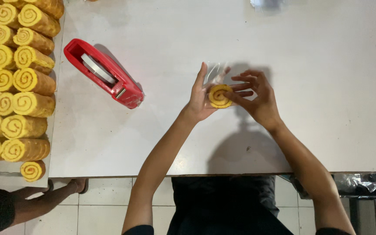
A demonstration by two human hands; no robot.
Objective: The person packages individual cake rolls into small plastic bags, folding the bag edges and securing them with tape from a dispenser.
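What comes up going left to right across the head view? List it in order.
Stacked yellow swirl rolls → red tape dispenser → left hand → single swirl roll in a clear bag, held between both hands → right hand, all on or beside the white table.

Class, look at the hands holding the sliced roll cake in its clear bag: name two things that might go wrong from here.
1. The soft yellow spiral roll cake, pinched between the left hand and right hand, might get squashed if the grip tightens.
2. The thin clear plastic bag looks loose around it, so the cake might slip onto the white table.
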